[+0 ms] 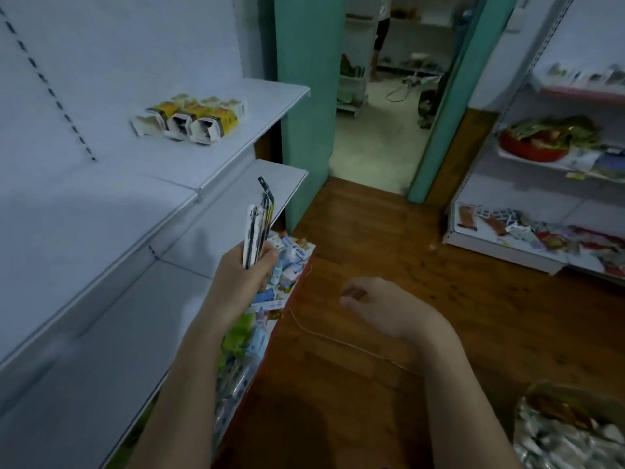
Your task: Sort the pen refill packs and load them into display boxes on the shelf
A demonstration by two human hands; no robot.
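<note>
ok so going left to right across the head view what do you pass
display boxes on the white shelf → left hand gripping the pen refill packs → right hand, holding nothing → red bowl on the far shelving

Dim bluish light, soft blur, wide-angle edge bending
</note>
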